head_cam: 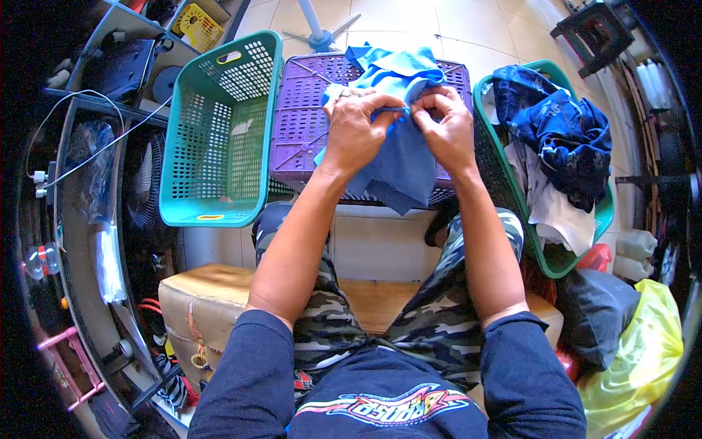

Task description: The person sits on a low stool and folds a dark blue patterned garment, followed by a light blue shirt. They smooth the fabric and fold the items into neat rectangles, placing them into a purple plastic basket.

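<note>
My left hand (359, 129) and my right hand (447, 129) pinch a blue garment (403, 156) close together, near its middle, with thumbs and fingertips. Part of the cloth lies bunched beyond my hands, and a darker blue part hangs toward me over the near edge of a purple plastic crate (299, 118). The crate's perforated side faces up under the cloth. A small piece at my fingertips is too small to make out. Something like a ring shows on my left hand.
To the left stands a green perforated plastic basket (219, 148). At the right, another green basket (554, 266) holds dark blue patterned clothes (559, 131) and white cloth (565, 219). A yellow plastic bag (647, 340) lies lower right. Shelves (82, 104) line the left side.
</note>
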`<state>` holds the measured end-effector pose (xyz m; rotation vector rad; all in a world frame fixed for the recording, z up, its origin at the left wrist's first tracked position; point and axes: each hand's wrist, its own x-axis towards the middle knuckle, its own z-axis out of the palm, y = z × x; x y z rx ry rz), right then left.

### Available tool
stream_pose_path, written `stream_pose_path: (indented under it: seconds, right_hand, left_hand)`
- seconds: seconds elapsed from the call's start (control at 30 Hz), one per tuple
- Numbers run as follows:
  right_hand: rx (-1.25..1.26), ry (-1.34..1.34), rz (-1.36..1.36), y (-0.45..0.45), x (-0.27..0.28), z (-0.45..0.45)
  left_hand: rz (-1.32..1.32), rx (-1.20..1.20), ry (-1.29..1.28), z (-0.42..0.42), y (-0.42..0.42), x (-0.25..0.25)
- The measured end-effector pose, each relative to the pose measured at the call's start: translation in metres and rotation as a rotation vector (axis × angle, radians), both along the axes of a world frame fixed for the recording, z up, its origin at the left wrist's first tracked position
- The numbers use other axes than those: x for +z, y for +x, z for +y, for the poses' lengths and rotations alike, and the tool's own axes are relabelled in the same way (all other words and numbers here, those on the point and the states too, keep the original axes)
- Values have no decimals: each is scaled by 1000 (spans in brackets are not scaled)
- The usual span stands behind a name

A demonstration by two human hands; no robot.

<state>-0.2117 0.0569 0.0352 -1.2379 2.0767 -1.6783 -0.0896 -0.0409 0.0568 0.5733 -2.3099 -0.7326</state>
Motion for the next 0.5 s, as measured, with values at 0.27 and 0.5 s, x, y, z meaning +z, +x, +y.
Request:
stream_pose_path:
  seconds: [0.27, 0.5]
  right_hand:
    - [-238, -102, -146, -11, 8, 0]
    - [102, 175, -102, -2, -10, -1]
  left_hand:
    - [131, 323, 278, -45, 20, -4]
    - [-233, 557, -28, -60, 47, -3]
